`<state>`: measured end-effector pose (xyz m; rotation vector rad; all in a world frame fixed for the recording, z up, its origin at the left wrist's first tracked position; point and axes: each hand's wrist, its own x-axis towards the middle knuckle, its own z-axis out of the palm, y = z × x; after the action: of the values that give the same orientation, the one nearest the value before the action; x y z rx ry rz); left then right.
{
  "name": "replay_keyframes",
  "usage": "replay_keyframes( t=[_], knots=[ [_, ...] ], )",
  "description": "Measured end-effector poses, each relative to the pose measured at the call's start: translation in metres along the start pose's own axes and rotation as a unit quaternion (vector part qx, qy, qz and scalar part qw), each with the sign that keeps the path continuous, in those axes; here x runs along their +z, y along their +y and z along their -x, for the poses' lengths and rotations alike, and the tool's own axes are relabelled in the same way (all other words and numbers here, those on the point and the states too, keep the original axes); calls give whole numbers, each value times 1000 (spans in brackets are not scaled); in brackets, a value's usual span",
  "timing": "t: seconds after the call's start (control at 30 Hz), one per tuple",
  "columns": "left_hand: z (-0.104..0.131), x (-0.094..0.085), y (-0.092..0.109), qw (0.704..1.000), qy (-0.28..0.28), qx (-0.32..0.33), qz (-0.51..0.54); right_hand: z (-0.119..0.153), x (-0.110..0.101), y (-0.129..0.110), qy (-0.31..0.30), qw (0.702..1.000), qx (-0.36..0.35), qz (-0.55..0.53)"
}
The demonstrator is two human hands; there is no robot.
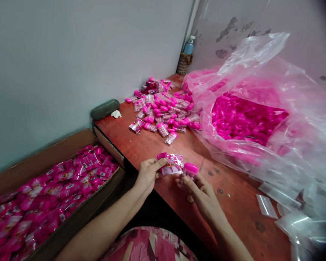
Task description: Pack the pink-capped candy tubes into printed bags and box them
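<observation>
Over the front edge of the red-brown table (pixel 222 192), my left hand (pixel 149 173) pinches a printed pink wrapper (pixel 172 164) by its left end, thumb on top. My right hand (pixel 199 188) is closed around a small clear bottle with a pink cap (pixel 191 168), its cap pointing up and slightly away. The wrapper's right end meets the bottle near the cap; whether the bottle is inside it I cannot tell. Beyond both hands lies a heap of pink-capped bottles (pixel 163 108), with a loose printed wrapper (pixel 137 125) at its near left side.
A cardboard box (pixel 108 145) of wrapped pink packs stands at the left. A large plastic bag (pixel 203 123) of pink caps fills the right side. Clear sleeves (pixel 266 206) lie near it. A green case (pixel 105 109) and a woven holder (pixel 183 64) with a bottle (pixel 189 46) stand farther back.
</observation>
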<state>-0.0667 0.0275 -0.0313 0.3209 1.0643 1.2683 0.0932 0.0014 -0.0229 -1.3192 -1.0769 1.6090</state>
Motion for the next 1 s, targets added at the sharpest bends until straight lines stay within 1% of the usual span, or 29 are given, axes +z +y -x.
replay_keyframes(
  t=[0.13,0.2,0.33,0.47,0.53,0.63,0.77,0.87,1.0],
  knots=[
    [-2,6,-1,999,21,-19,40,21,10,3,-1,1000,-4,11],
    [-2,8,-3,997,30,-31,60,28,16,7,-1,999,-7,37],
    [-2,12,-8,994,31,-52,86,31,22,14,14,994,-19,105],
    [1,16,-11,993,15,-54,108,28,21,17,32,991,-24,124],
    [3,19,-12,991,4,-48,123,27,22,17,34,994,-22,106],
    [6,23,-14,990,-11,-45,134,25,25,16,34,999,-13,37],
    [9,26,-16,994,-33,-27,103,21,30,15,12,999,1,-44],
    [13,28,-13,996,-62,-4,68,18,31,17,-13,998,10,-63],
    [17,30,-8,993,-114,-10,31,16,27,21,0,999,-16,-37]
  ],
)
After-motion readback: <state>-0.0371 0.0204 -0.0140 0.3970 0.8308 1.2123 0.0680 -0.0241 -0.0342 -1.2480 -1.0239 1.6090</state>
